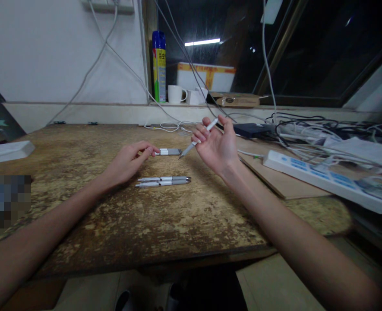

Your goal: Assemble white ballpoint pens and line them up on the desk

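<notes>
My right hand (217,144) is raised over the table, palm turned up, its fingers closed on a white and grey pen (188,149) whose tip slants down to the left. My left hand (133,159) rests at the left end of a back group of pens (169,152), fingertips on or beside their ends; whether it grips one is too small to tell. Nearer the front edge, two white and grey pens (165,181) lie side by side, tips to the right. All of these pens lie on the worn wooden table (165,224).
A white power strip (326,177) and a brown board (284,181) lie at the right, with tangled cables (294,125) behind. At the far left is a white box (9,152). A spray can (159,67) and mug (177,94) stand on the sill.
</notes>
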Available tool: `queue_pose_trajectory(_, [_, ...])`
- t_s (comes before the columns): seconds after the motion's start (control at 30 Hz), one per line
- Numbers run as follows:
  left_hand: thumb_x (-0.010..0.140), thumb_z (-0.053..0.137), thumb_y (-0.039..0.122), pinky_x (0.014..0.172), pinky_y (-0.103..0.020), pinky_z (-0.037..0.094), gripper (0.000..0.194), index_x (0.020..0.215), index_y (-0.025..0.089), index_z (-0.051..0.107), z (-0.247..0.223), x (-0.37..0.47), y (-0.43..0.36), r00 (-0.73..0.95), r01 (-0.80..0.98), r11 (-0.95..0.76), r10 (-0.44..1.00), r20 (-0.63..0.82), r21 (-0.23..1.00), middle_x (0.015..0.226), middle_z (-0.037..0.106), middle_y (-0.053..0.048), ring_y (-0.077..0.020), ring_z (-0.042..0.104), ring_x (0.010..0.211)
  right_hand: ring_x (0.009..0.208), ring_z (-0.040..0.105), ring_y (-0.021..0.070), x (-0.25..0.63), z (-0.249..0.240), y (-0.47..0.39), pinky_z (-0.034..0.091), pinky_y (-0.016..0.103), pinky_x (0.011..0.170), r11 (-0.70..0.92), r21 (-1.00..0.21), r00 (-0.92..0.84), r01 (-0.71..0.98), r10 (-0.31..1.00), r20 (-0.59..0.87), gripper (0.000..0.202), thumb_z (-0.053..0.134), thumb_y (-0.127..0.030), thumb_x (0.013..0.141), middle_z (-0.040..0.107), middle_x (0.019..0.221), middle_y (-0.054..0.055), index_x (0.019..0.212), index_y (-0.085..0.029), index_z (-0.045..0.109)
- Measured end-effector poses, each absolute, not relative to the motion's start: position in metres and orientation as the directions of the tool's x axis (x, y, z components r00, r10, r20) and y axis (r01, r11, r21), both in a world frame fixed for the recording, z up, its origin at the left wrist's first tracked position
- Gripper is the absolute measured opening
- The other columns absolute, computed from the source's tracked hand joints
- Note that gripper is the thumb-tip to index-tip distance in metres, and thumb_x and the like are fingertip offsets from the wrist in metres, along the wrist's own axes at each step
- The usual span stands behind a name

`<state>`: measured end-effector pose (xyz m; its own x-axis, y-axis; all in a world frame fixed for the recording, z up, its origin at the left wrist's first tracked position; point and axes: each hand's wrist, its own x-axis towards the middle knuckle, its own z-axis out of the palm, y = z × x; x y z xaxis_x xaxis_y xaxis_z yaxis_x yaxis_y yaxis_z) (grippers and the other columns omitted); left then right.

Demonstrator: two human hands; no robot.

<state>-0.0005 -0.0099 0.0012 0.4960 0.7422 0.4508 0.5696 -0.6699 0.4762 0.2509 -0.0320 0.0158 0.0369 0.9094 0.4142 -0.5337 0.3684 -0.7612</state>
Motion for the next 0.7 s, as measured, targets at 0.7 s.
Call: queue_pose_trajectory(0.7, [0.103, 0.043, 0.047, 0.081, -0.034, 0.048, 0.042, 0.107, 0.021, 0.075, -0.0004, -0.0015, -0.0084, 0.514, 0.566, -0.669, 0.743, 0.428, 0.482, 0.107, 0.075, -0.007, -0.0234, 0.065, 0.094, 0.060, 0.044, 0.0196, 0.2510, 0.0173, -0.0359, 0.038, 0.035, 0.058, 0.395, -0.824, 0.032, -0.405, 0.907, 0.419, 0.042, 0.054, -0.069, 0.088, 0.036, 0.057, -0.003, 0.091, -0.028, 0.056])
